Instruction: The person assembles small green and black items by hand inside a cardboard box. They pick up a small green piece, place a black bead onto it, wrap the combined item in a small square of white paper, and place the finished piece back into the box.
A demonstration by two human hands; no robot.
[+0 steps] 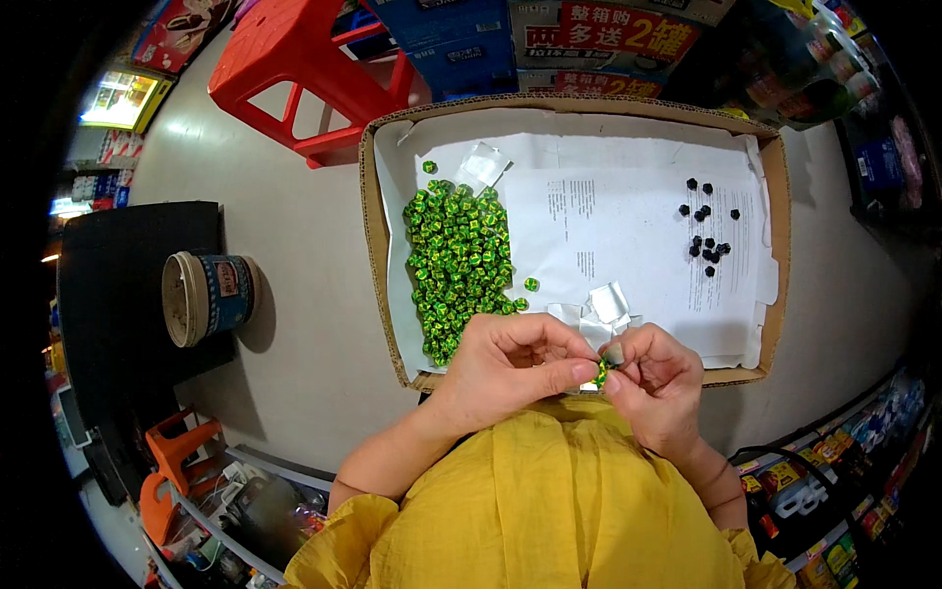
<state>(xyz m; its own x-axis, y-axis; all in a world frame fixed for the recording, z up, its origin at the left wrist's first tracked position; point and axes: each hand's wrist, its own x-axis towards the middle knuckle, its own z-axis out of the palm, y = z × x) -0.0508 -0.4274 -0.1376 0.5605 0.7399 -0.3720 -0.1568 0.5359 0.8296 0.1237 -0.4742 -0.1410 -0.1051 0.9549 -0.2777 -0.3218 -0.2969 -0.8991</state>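
My left hand (pixel 510 367) and my right hand (pixel 659 381) meet at the near edge of a shallow cardboard tray lined with white paper. Between thumbs and fingertips they pinch one small green-and-yellow foil-wrapped piece (pixel 601 374); a silvery bit of its foil shows at the right fingers. A heap of similar wrapped pieces (pixel 456 255) fills the tray's left side, with a few lying loose beside it. Flattened silver foil squares (pixel 609 301) lie just beyond my hands, and another foil square (pixel 482 166) rests by the heap's far end. Several small black pieces (pixel 708 250) are scattered at the right.
The tray's cardboard rim (pixel 775 226) stands up all round. Beyond it are a red plastic stool (pixel 285 74) and stacked drink cartons (pixel 461 49). A blue-and-white bucket (pixel 221 294) is on the left, with an orange stool (pixel 177 461) nearer me. Packed shelves (pixel 834 481) stand at the lower right.
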